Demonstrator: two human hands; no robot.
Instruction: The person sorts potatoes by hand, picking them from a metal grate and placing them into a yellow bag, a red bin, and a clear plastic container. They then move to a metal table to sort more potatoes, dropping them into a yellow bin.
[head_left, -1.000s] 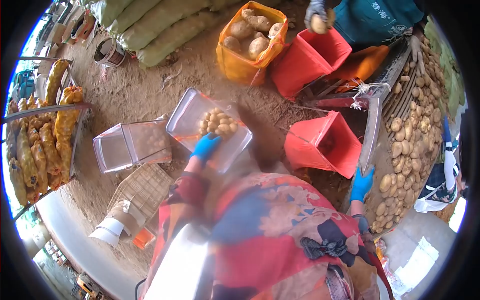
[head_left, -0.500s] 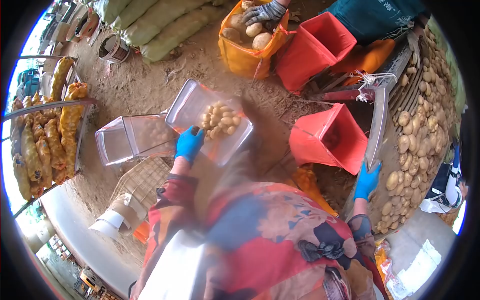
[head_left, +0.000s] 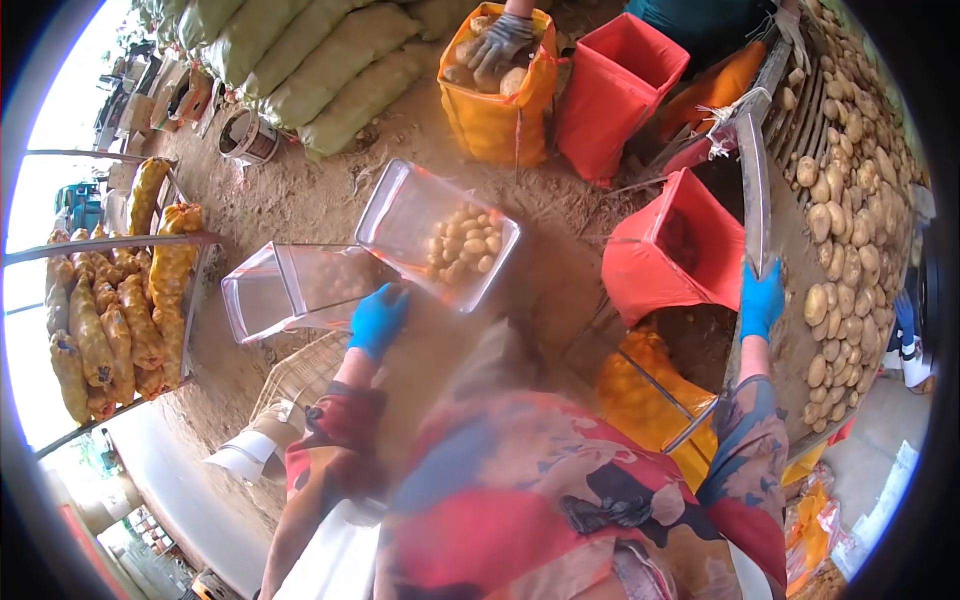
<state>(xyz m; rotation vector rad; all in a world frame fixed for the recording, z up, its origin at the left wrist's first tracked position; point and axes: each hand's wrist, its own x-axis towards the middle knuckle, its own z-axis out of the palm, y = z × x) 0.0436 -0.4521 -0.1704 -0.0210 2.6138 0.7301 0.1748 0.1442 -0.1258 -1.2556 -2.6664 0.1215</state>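
Observation:
My left hand [head_left: 380, 318], in a blue glove, is at the lower left edge of a clear-walled bin [head_left: 400, 210] with small potatoes [head_left: 465, 245] inside; its fingertips are partly hidden. A second clear bin [head_left: 262, 290] stands to the left of it. My right hand [head_left: 762, 300], also blue-gloved, lies on the metal rail [head_left: 752, 175] beside the sorting table, its fingers pointing up along it. Just left of that hand is a red bin [head_left: 640, 255], tilted with its opening to the right. Potatoes [head_left: 845, 250] cover the table on the right.
Another person's gloved hand [head_left: 500, 45] reaches into an orange sack [head_left: 500, 125] of potatoes. A second red bin [head_left: 590, 110] stands beside it. Green sacks [head_left: 340, 70] are piled at the top left, with a bucket [head_left: 250, 137] below. Filled bags [head_left: 120, 310] hang at the left.
The view has shifted. My left hand sits slightly lower against the clear bin. My right hand has moved up along the rail. The other person's hand is deeper in the orange sack.

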